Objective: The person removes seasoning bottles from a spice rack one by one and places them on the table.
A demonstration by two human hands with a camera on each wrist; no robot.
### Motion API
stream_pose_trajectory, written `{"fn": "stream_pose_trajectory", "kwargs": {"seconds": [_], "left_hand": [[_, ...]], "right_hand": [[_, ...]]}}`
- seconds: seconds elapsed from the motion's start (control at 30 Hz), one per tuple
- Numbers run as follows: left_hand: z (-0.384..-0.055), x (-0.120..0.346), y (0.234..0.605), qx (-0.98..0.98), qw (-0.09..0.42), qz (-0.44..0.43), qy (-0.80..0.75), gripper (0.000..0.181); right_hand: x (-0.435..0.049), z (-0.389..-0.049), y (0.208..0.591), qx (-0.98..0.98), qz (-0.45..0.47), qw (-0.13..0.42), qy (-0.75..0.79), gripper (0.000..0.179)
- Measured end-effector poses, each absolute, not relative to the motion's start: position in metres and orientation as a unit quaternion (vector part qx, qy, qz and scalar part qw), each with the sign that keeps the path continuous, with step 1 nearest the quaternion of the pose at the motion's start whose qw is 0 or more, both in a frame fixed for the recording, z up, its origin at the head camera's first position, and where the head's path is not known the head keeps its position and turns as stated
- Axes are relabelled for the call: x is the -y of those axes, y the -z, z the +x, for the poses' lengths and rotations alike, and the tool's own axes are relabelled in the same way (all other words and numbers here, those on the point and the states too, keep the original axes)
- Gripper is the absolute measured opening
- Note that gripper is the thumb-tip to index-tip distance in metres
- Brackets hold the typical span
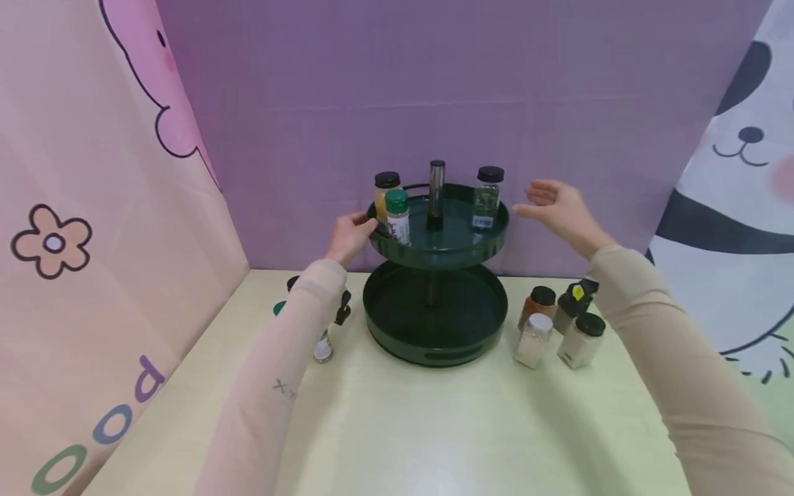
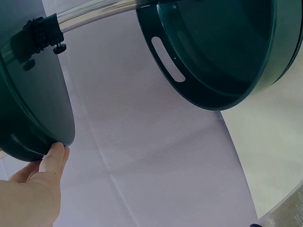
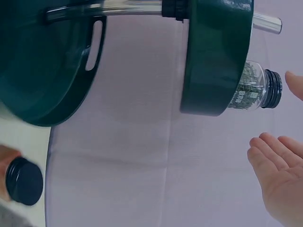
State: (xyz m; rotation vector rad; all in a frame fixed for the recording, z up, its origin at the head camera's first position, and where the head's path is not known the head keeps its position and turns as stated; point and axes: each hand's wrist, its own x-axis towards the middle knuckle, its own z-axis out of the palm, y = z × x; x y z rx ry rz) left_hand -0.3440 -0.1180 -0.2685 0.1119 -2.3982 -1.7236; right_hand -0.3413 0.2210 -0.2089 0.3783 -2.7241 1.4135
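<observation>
A dark green two-tier spice rack [image 1: 434, 258] with a metal centre post stands on the table. At the left rim of its upper tray, my left hand [image 1: 351, 238] grips the edge; the left wrist view shows its fingers against the tray's outside. My right hand [image 1: 561, 210] is held in the air right of the upper tray, fingers extended, touching nothing. Nearest to it on that tray stands a black-capped jar of green herbs [image 1: 486, 200]. On the tray's left side stand a green-capped shaker [image 1: 398, 219] and a black-capped jar with yellow contents [image 1: 386, 186].
Right of the rack, a white-capped jar [image 1: 533, 341], an orange-brown jar [image 1: 538, 303], a black-capped pale jar [image 1: 582, 341] and a dark container [image 1: 573, 303] stand on the table [image 1: 422, 427]. More bottles, including a small one [image 1: 323, 348], are partly hidden by my left arm. Purple cloth [image 1: 310, 138] hangs behind.
</observation>
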Motion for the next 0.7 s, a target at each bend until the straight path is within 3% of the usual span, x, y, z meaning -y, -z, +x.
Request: {"fn": "stream_pose_trajectory", "kwargs": {"seconds": [0.27,0.7], "left_hand": [[-0.344,0.12,0.271,0.816,0.097,0.025,0.57,0.038],[-0.335,0.125,0.271,0.822,0.097,0.021,0.561,0.039]], "right_hand": [[-0.212,-0.356,0.209,0.869,0.124,0.019,-0.479,0.085],[-0.195,-0.376,0.21,0.865,0.127,-0.002,-0.485,0.091]]}}
